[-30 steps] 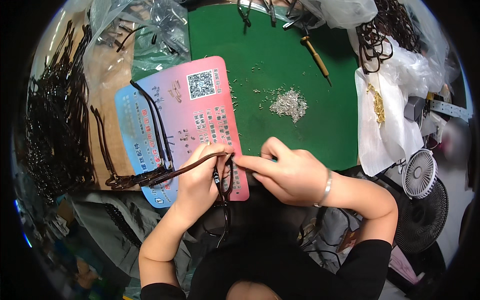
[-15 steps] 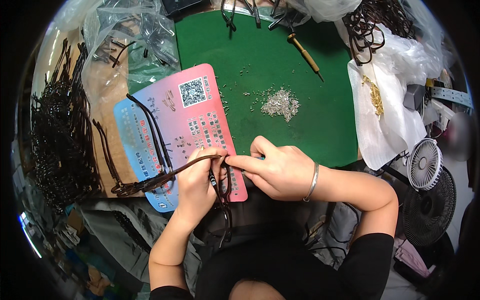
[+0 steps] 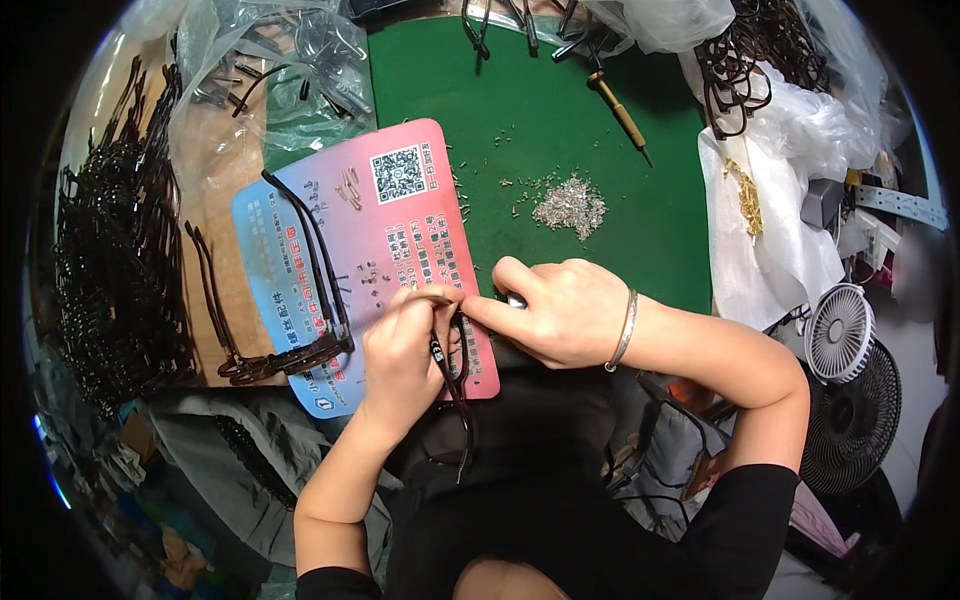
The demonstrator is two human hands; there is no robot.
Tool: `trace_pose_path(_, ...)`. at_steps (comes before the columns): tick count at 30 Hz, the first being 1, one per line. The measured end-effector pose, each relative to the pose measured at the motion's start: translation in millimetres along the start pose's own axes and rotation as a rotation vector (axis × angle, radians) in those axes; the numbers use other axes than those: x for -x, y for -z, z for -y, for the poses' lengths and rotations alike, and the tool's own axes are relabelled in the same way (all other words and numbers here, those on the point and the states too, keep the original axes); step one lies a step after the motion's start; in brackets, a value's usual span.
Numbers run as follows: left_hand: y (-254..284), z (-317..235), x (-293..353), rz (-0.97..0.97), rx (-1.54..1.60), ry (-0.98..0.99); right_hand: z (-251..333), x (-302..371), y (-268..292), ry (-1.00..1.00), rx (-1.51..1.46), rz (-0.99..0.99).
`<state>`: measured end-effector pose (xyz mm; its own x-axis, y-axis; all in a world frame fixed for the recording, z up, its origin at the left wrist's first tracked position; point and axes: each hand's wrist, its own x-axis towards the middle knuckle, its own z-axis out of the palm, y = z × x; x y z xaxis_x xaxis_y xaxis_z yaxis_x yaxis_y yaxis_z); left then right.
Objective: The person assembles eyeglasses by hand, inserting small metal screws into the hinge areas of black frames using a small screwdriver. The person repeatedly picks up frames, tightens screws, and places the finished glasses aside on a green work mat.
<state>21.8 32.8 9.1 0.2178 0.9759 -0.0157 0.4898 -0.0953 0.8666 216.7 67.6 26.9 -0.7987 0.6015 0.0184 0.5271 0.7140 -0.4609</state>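
Observation:
My left hand [image 3: 402,345] is closed around a dark eyeglass frame [image 3: 465,420], which hangs down toward my lap past the mat's near edge. One end of the frame shows above my left fingers, up to where both hands' fingertips meet. My right hand [image 3: 560,312] is closed, its index fingertip pressed at that spot. A small silvery rounded end [image 3: 516,299] pokes out between its thumb and finger; the rest is hidden in the palm. Beside my left hand, another dark eyeglass frame [image 3: 290,362] lies across a pink and blue printed mat [image 3: 432,180].
Small silver screws [image 3: 570,207] are heaped on the green mat [image 3: 640,265]. A brass-handled screwdriver [image 3: 622,115] lies beyond them. Many dark frames [image 3: 125,270] are stacked at left, more [image 3: 735,75] at far right. Golden pieces [image 3: 746,198] rest on white wrapping. A small fan [image 3: 838,333] stands at right.
The temple arm that stretched left past my left hand no longer shows there. My right hand has tilted slightly, showing the silvery end. The whole view has shifted a little.

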Motion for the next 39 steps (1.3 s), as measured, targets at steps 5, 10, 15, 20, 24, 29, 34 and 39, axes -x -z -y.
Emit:
trace_pose_path(5, -2.6, 4.1, 3.4, -0.045, -0.009, -0.071, 3.0, 2.5, -2.2, 0.002, 0.06, -0.012)
trace_pose_path(10, 6.2, 0.3, -13.4, -0.227, -0.138, -0.136, 8.1, 19.7, 19.5, -0.214, -0.121, -0.032)
trace_pose_path(15, -2.3, 6.3, -48.4, -0.312, -0.195, -0.113, 16.4, 29.4, 10.9, -0.259, -0.03, -0.012)
trace_pose_path(20, 26.3, -13.2, -8.9, -0.181, -0.087, -0.079, 16.4, 40.7, 25.1, -0.344, -0.122, 0.058)
trace_pose_path(24, 27.1, -16.3, 12.5, -0.066, 0.042, -0.024, 13.0, 38.8, 19.1, -0.321, -0.105, 0.031)
trace_pose_path(29, 25.2, -16.0, 36.3, 0.041, 0.044, -0.321, 16.4, 45.9, 10.8, -0.295, 0.003, -0.075)
trace_pose_path(34, 14.1, -1.8, 47.1, 0.117, -0.245, -0.537, 17.5, 43.0, 7.4, -0.271, 0.055, -0.052)
trace_pose_path(39, 9.6, 1.7, 44.4, 0.028, -0.282, -0.528, 15.7, 51.4, 3.5, -0.198, 0.134, -0.064)
